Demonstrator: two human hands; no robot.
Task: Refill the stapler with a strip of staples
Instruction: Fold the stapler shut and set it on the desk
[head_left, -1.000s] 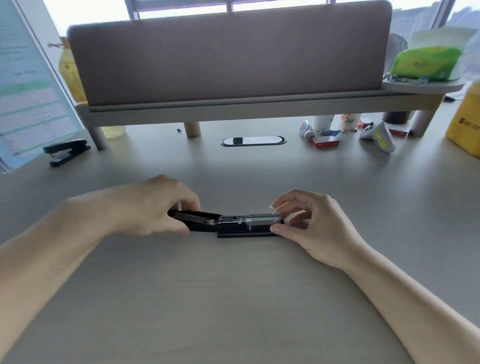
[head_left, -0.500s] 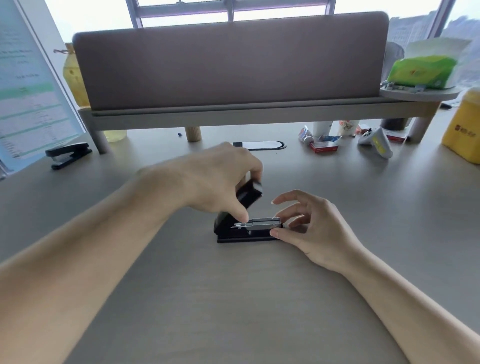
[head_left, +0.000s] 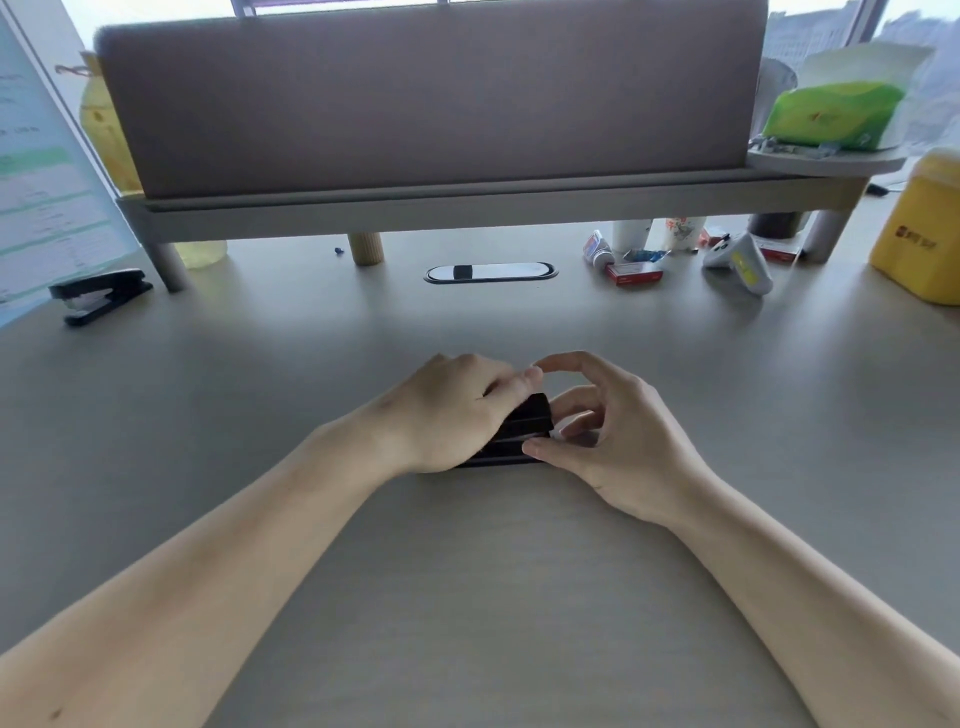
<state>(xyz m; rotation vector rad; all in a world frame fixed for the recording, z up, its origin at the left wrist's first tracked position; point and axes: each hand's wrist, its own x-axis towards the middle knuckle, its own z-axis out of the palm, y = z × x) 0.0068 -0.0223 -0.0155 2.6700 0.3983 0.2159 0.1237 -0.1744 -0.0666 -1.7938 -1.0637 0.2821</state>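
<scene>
Nearest the camera, two bare forearms reach forward over the pale bench and meet at a black stapler lying flat near its middle. The left hand lies over the stapler's top from the left, its fingers curled down onto the black cover and pressing it toward the base; the cover looks nearly shut, with only dark seams showing at the front end. The right hand sits at the front end, thumb tip touching the stapler's lower edge to steady it, while its other fingers arch apart above and hold nothing. No strip of staples is visible, so it cannot be told whether one lies inside. Judging from the lowered cover, loading is probably done and what is left is to press the top fully home. Farther back, a second black stapler rests at the far left, well apart, and a small red box sits among clutter under the raised shelf with its grey divider panel.
</scene>
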